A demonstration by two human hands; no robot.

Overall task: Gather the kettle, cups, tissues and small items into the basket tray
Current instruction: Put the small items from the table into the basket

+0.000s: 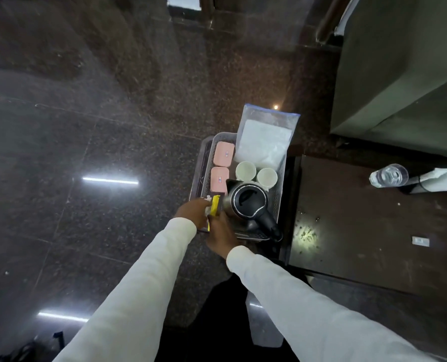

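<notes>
Both hands are meeting at the basket tray's [278, 197] near-left corner. Right hand [221, 235] is pinching a yellow packet [214, 208]; left hand [191, 212] is touching small white items beside it, grip unclear. Kettle [248, 202], two cups [245, 171], pink boxes [224, 152] and bagged tissues [265, 138] are sitting inside.

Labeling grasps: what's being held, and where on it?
Both hands meet on a yellow packet at the basket tray's near edge; right hand holds its lower end, left hand its side.
</notes>
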